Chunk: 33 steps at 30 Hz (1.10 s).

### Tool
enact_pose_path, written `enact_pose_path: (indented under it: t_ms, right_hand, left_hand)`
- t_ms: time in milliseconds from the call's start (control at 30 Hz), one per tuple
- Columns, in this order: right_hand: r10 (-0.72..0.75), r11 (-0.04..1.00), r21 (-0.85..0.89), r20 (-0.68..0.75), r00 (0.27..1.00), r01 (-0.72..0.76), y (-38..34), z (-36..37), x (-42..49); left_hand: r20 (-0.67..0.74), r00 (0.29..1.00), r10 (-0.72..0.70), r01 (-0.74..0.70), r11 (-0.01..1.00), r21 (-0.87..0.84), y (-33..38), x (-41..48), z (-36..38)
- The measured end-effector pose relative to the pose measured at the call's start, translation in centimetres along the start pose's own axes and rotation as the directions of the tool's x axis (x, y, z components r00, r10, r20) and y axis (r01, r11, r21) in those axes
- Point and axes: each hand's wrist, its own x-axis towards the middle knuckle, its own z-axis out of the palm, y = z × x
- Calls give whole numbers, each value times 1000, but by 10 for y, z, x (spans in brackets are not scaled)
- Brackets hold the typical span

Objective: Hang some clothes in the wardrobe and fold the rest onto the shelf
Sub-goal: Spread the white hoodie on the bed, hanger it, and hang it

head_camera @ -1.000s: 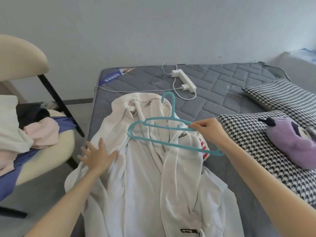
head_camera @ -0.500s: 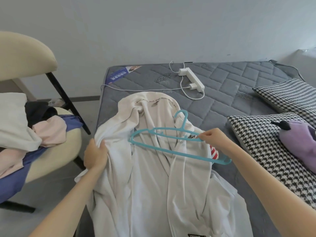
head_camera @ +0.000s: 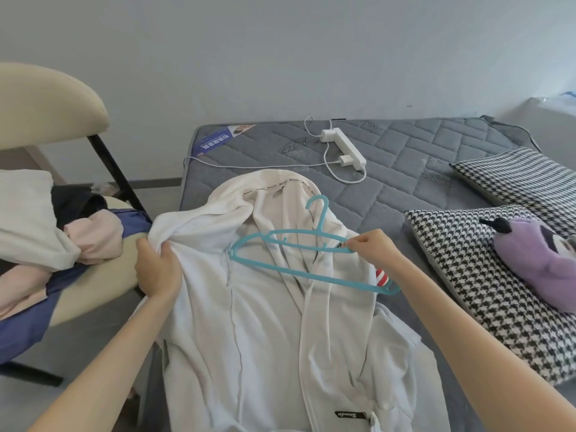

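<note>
A white hooded jacket (head_camera: 255, 322) lies spread front-up on the grey mattress (head_camera: 405, 169), hood toward the wall. My left hand (head_camera: 157, 268) grips a bunch of its fabric at the left shoulder and lifts it. Over the open chest of the jacket, a teal plastic hanger (head_camera: 299, 254) is held flat, hook pointing away. My right hand (head_camera: 372, 249) pinches the hanger's upper bar near its right end.
A cream chair (head_camera: 46, 107) at the left carries a heap of clothes (head_camera: 46, 232) in white, pink, black and blue. Two houndstooth pillows (head_camera: 467, 275) and a purple plush toy (head_camera: 539, 260) lie at the right. A white power strip (head_camera: 343, 146) with cables sits near the wall.
My left hand went from lying flat on the jacket to gripping and lifting its left shoulder fabric. The hanger has dropped lower over the jacket's chest, still held by my right hand.
</note>
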Motion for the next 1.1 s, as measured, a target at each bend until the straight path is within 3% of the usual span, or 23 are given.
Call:
enact_pose_path:
  t_ms: [167,333,467,567,700,767,800,833,867,933,1000,1100]
  right_hand:
    - [62,995,69,167,984,-74,-4,20,-3]
    - [53,990,114,211,976,-79,-20,47,6]
    - [29,989,132,272,962,-67,-35,63,20]
    - [29,986,150,291,956,-75,-35,68,30]
    - [76,969,202,295,952,-140,-26,71,41]
    - [128,956,218,296,947,-197,-22,76,43]
    - [146,946,235,303,942,-222,-22,81,44]
    - [154,932,267,314,937,-243,-24,87,44]
    - [152,916,307,327,933,-256,-28,93,43]
    - [111,910,346,330,938,-229,-40,105,43]
    - [29,934,330,312,950,-137,-52,111,44]
    - [-77,963,270,258,963,5,-64,114,50]
  left_hand:
    - [55,977,207,-208,978,-1,0,-5,1]
    - [71,911,405,-411,893,184,-6,-10,1]
    - [61,887,457,-461,873,160,-8,-21,-10]
    - [158,885,437,-456,883,112,-6,-26,-16]
    - [275,819,503,-568,776,274,-1,-37,-11]
    - [412,847,336,-426,892,148,10,-48,-7]
    - [541,820,186,-225,974,6,17,-56,-4]
    - [666,744,57,-3,997,-81,24,-66,0]
    - [757,653,2,125,986,-110,29,-75,5]
    - [861,508,27,109,989,-96,30,-93,16]
    - [910,412,51,36,997,-73,24,-105,24]
    - [911,409,49,-18,999,-45,9,-100,24]
